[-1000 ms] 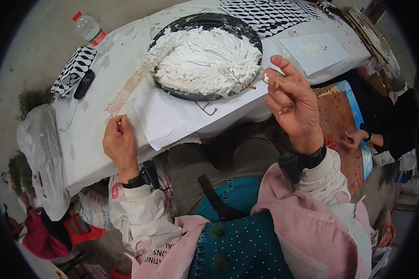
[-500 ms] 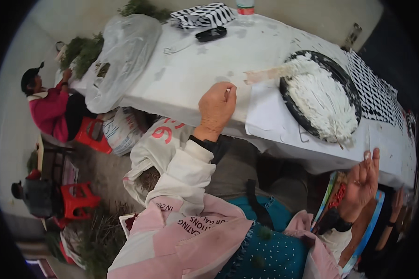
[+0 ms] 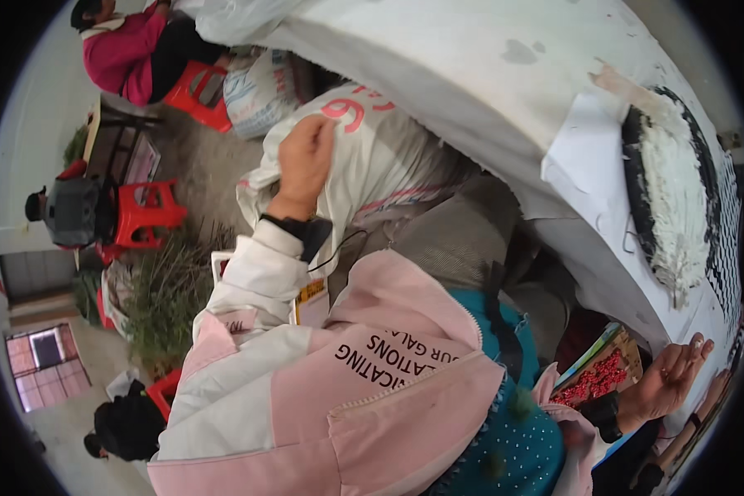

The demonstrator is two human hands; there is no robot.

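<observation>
My left hand [image 3: 306,161] is closed in a loose fist, held in front of a white woven sack [image 3: 372,157] with red print; whatever is in its fingers, if anything, is hidden. At the right, my right hand [image 3: 665,382] is palm up with fingers partly bent and white smears on the fingertips; nothing shows in it. It is near the table edge, beside small red berries [image 3: 593,379] in a shallow box. Above it on the table rests a black round tray [image 3: 634,178] coated with thick white paste [image 3: 674,194]. A flat, smeared stick [image 3: 616,83] juts from the tray's far edge.
A white sheet covers the table [image 3: 471,50], with white paper [image 3: 583,157] under the tray. Cut green branches [image 3: 169,289] lie on the floor at left, near red stools [image 3: 149,215] and seated people. Another person's arm [image 3: 703,405] shows at far right.
The view has swung left and down, so the table and tray sit further up and right. My left hand has moved from over the table edge to in front of the sack.
</observation>
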